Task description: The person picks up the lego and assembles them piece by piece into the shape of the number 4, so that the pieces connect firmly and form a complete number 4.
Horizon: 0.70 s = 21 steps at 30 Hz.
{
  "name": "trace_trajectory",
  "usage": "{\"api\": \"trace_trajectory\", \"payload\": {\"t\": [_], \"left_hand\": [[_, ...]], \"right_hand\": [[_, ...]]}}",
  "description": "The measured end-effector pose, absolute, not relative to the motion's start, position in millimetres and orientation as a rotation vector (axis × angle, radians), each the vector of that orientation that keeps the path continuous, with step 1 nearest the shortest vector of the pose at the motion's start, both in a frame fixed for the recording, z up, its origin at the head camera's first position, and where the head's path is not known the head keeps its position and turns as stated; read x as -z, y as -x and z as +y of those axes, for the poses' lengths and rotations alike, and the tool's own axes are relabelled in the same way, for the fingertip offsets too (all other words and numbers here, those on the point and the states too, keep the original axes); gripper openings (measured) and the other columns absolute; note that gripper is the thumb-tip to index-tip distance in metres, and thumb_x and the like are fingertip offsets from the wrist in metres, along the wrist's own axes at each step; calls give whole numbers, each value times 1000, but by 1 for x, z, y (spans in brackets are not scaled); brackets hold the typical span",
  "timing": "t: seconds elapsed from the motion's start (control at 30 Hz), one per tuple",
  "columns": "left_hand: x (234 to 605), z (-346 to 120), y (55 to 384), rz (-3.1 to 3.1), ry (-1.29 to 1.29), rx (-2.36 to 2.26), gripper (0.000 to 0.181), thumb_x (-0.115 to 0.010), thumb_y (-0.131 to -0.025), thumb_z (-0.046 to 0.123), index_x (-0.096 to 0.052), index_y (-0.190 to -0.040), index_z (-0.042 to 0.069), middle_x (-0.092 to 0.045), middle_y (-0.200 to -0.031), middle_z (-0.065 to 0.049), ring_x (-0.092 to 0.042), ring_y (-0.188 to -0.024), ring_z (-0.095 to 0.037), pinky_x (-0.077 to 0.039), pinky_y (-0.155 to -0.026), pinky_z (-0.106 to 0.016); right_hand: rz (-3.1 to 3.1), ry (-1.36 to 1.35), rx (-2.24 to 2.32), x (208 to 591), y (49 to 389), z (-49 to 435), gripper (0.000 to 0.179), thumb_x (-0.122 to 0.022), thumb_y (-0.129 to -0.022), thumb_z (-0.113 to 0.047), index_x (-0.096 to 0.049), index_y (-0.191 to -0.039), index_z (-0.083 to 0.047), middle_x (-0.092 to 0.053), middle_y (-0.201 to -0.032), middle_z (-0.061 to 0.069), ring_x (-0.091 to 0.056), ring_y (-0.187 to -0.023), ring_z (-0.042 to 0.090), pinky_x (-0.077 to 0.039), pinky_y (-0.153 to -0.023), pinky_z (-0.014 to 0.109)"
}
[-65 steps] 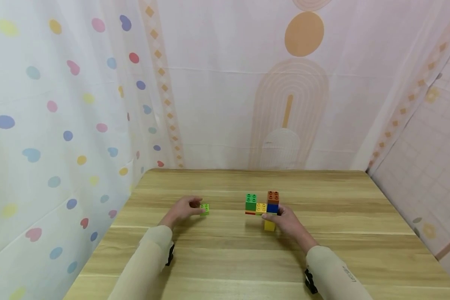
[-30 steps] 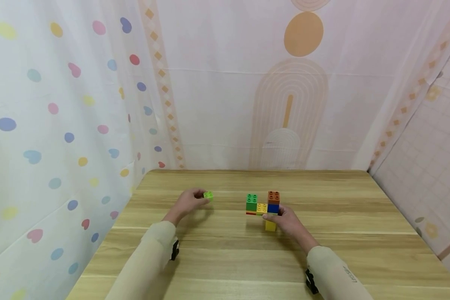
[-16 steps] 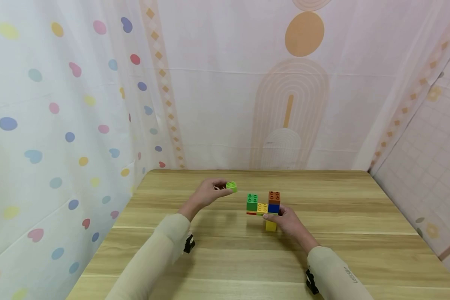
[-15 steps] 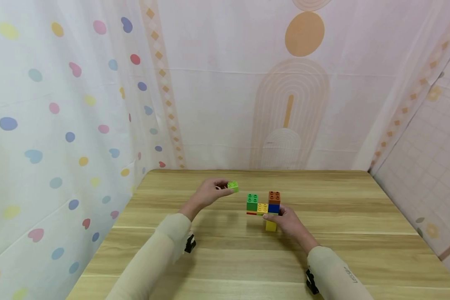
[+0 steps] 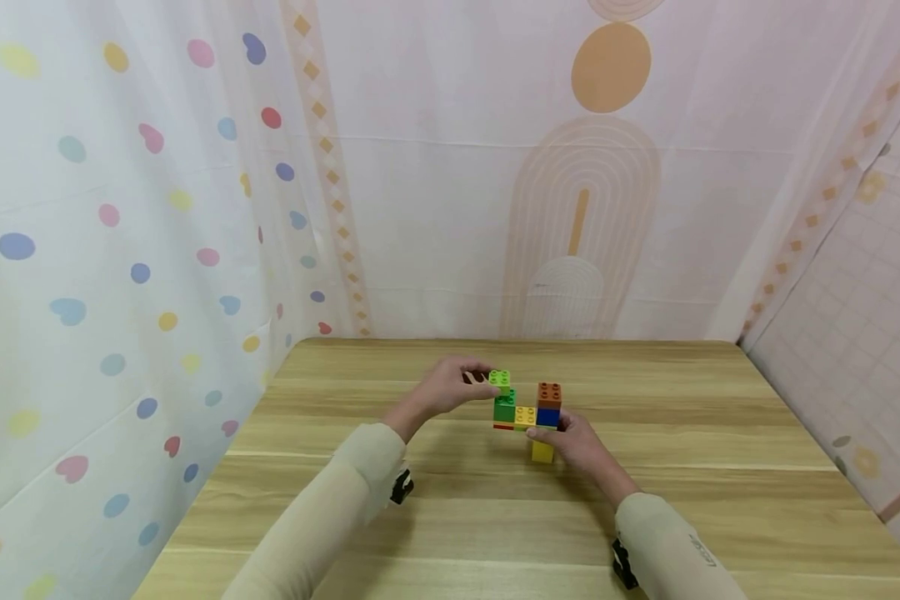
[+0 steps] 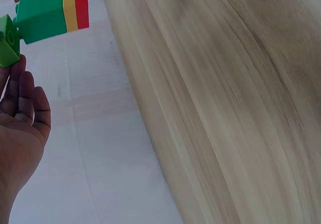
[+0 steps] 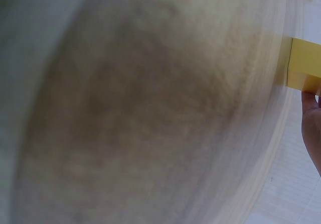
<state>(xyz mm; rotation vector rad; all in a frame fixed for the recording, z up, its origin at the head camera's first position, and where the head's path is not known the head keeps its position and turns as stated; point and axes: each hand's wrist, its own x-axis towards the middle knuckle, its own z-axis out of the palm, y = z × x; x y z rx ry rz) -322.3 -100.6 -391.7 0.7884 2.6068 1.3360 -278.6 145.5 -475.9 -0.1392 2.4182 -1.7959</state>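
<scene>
My left hand [image 5: 448, 387] pinches a lime green toy building brick [image 5: 499, 380] by its side. That brick sits right over the studs of a darker green brick [image 5: 504, 412], and looks tilted against it in the left wrist view. The green brick forms the left end of a built piece. At its middle is a low yellow brick [image 5: 525, 417]; on the right, a brown brick [image 5: 549, 393] tops a blue one [image 5: 547, 417]. A tall yellow brick [image 5: 542, 452] stands below them. My right hand [image 5: 579, 445] grips this right side between thumb and fingers.
The built piece stands on a wood-grain table [image 5: 480, 533]. A patterned curtain [image 5: 435, 208] hangs behind the table's far edge, and a dotted one [image 5: 120, 333] along the left. Black straps [image 5: 401, 487] show at both wrists.
My left hand has taken the lime green brick up off the table and carried it right, over the green brick. My right hand keeps its grip in the same spot.
</scene>
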Motion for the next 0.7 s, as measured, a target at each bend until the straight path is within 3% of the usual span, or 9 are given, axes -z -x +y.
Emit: {"api": "trace_trajectory", "payload": {"t": [0.13,0.7], "left_hand": [[394,-97,323,2583,-860,-1324,32,-76,-89,28,-73,-116,12,-65,-99,0,-58,-91,-18,-51,-73,-33],[396,-94,321,2583,-898,-1276,32,-77,-88,31,-73,-117,17,-65,-99,4,-56,-94,-18,-48,-76,-34]], "right_hand": [[2419,133,1796,473,276,144,37,-69,-95,-18,-61,-125,1,-68,-116,11,-60,-101,22,-45,-95,46],[2404,161,1806,483,282,149,45,-75,-90,-31,-64,-124,-4,-68,-115,9,-60,-101,22,-45,-95,44]]}}
